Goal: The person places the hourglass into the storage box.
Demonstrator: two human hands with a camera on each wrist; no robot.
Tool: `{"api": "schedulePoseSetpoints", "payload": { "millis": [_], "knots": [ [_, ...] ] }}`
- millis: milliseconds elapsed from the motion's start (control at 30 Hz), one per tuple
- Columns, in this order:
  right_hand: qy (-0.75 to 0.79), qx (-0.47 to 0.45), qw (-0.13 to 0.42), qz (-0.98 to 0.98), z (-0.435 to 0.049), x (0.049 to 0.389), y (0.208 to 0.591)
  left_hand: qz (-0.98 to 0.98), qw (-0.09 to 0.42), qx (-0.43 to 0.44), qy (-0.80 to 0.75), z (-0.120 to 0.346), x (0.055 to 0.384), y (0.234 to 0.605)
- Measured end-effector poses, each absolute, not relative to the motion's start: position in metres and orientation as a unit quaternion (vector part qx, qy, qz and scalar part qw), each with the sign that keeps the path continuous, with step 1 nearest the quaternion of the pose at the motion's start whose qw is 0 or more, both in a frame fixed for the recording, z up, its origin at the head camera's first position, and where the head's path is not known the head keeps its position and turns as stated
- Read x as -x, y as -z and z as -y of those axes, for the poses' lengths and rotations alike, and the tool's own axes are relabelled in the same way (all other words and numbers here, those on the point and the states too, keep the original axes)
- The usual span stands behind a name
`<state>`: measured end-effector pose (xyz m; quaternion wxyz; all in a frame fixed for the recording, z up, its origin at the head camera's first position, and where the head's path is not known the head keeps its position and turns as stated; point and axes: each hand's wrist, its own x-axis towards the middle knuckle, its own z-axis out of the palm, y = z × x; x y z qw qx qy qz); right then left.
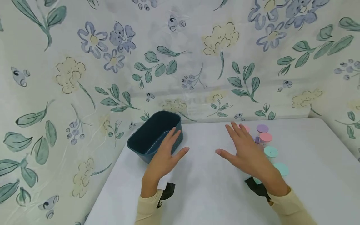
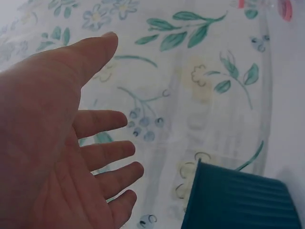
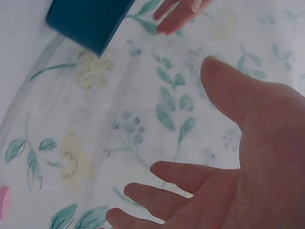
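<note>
Both hands are raised over the white table with fingers spread, holding nothing. My left hand [image 1: 164, 159] hovers in front of the right side of a dark teal rectangular bin [image 1: 137, 149], hiding part of its wall; no contact can be made out. The bin looks empty inside. On the other side, my right hand [image 1: 250, 156] is in front of a group of small lidded containers and partly covers them. Their lids include a purple lid [image 1: 262, 128], a pink lid [image 1: 265, 137] and a mint lid [image 1: 271, 151]; their bodies are mostly hidden.
A white table [image 1: 202, 193] extends under both hands, its back edge close to a floral-patterned sheet [image 1: 194, 56]. The sheet also hangs along the left side. Another mint lid [image 1: 282, 168] lies nearer the right wrist. Black straps [image 1: 168, 191] show at both wrists.
</note>
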<state>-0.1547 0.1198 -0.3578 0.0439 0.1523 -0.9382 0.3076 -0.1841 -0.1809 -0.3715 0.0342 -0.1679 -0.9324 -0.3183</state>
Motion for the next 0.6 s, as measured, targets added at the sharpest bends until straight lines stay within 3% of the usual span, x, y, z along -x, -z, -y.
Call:
{"api": "schedulePoseSetpoints", "payload": {
  "millis": [300,600],
  "knots": [
    [-0.418,-0.201,0.026,0.885,-0.075,0.169,0.355,0.922,0.105,0.134,0.348,0.236,0.179,0.353],
    [-0.483,-0.177,-0.024,0.857,-0.035,0.189,0.377,0.912,0.128,0.063,0.384,0.286,0.184,0.362]
  ]
}}
